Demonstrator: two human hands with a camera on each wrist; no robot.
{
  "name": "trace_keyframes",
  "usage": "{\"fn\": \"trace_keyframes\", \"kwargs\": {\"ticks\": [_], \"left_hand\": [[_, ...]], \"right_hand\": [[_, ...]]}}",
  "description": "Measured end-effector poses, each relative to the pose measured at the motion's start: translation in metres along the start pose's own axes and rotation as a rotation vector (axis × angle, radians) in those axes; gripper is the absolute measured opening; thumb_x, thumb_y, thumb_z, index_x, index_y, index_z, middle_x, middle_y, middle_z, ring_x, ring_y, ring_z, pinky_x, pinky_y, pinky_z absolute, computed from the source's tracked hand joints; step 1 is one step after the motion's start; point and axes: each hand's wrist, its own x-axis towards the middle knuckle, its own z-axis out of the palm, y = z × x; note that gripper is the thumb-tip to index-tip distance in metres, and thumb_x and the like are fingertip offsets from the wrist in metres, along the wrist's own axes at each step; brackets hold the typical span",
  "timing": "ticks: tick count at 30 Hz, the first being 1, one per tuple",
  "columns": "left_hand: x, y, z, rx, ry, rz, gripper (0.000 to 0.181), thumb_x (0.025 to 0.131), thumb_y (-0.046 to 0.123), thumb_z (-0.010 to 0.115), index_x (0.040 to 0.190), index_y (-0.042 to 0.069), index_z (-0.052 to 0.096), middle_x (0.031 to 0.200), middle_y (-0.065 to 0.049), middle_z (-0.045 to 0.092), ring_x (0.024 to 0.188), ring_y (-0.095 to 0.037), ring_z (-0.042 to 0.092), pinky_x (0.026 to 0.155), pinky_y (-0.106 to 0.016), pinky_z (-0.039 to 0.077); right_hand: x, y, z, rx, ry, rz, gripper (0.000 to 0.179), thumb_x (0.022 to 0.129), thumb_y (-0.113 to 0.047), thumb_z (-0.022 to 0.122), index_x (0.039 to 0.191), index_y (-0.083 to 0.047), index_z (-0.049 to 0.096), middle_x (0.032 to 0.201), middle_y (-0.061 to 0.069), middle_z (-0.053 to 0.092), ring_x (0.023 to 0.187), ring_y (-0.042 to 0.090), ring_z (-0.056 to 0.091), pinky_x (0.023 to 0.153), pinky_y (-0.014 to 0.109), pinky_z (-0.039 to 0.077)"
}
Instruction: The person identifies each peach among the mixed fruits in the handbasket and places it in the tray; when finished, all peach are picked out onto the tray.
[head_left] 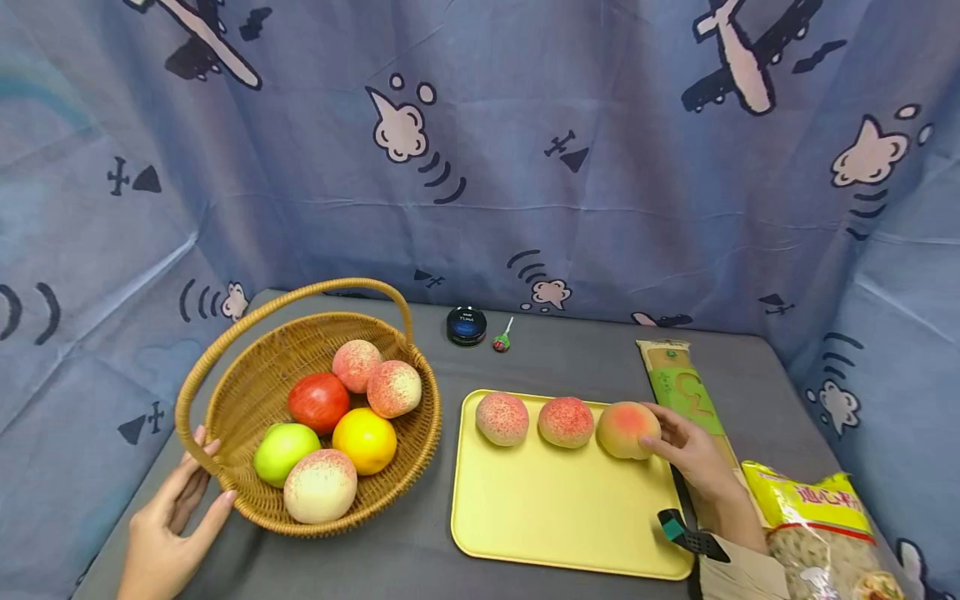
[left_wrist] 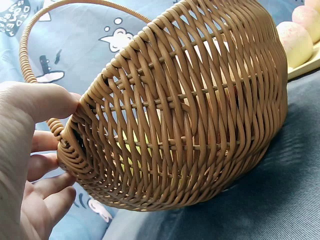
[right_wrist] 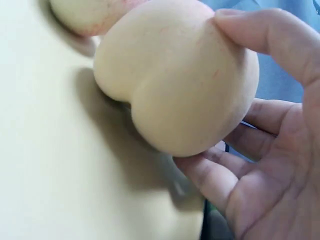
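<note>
Rightmost of three on the tray [head_left: 525, 517], a peach [head_left: 627, 429] sits gripped by the right hand [head_left: 693, 454], thumb on top. Left of the tray, the left hand [head_left: 168, 517] holds the basket [head_left: 247, 400] rim.

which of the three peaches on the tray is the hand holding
The rightmost peach, gripped by the right hand; the two peaches left of it lie untouched.
</note>
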Motion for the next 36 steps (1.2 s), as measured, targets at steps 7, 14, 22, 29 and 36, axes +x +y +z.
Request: {"fn": "trace_keyframes", "kwargs": {"ticks": [7, 14, 22, 29, 36], "left_hand": [[-0.003, 0.001, -0.002, 0.005, 0.012, -0.012, 0.065, 0.073, -0.024, 0.065, 0.134, -0.007, 0.049, 0.151, -0.012, 0.035, 0.130, 0.003, 0.041, 0.098, -0.005, 0.041], [-0.004, 0.000, -0.001, 0.006, 0.011, -0.019, 0.066, 0.073, -0.025, 0.064, 0.135, -0.008, 0.047, 0.151, -0.013, 0.035, 0.133, 0.000, 0.039, 0.099, -0.006, 0.040], [-0.003, 0.000, 0.000, -0.001, 0.013, -0.018, 0.065, 0.074, -0.023, 0.065, 0.134, -0.006, 0.048, 0.151, -0.013, 0.035, 0.130, 0.004, 0.041, 0.098, -0.004, 0.040], [-0.002, 0.000, 0.000, -0.003, 0.008, 0.004, 0.064, 0.074, -0.023, 0.065, 0.134, -0.007, 0.048, 0.151, -0.012, 0.036, 0.132, 0.001, 0.040, 0.098, -0.005, 0.040], [-0.001, -0.002, 0.000, 0.000, 0.000, 0.024, 0.065, 0.073, -0.025, 0.064, 0.134, -0.008, 0.047, 0.150, -0.015, 0.035, 0.131, 0.001, 0.040, 0.099, -0.007, 0.040]], "right_hand": [[-0.003, 0.009, 0.002, 0.005, -0.030, 0.047, 0.055, 0.098, -0.010, 0.052, 0.143, 0.009, 0.028, 0.120, -0.025, 0.052, 0.105, -0.009, 0.054, 0.086, 0.005, 0.046], [-0.004, 0.008, -0.002, 0.013, -0.086, 0.074, 0.060, 0.100, -0.014, 0.048, 0.148, 0.007, 0.019, 0.126, -0.026, 0.044, 0.113, -0.016, 0.045, 0.091, 0.000, 0.040], [-0.004, 0.004, 0.000, 0.015, -0.103, 0.096, 0.062, 0.099, -0.013, 0.049, 0.150, 0.002, 0.017, 0.132, -0.018, 0.038, 0.114, -0.016, 0.043, 0.092, 0.001, 0.039], [-0.005, -0.003, 0.004, 0.002, -0.091, -0.007, 0.067, 0.097, -0.006, 0.050, 0.150, 0.005, 0.010, 0.149, 0.014, 0.030, 0.119, -0.016, 0.040, 0.094, 0.000, 0.038], [-0.002, -0.018, 0.009, -0.055, 0.043, -0.136, 0.070, 0.092, 0.004, 0.053, 0.151, 0.001, 0.015, 0.157, 0.014, 0.018, 0.137, -0.009, 0.019, 0.105, -0.002, 0.023]]}}
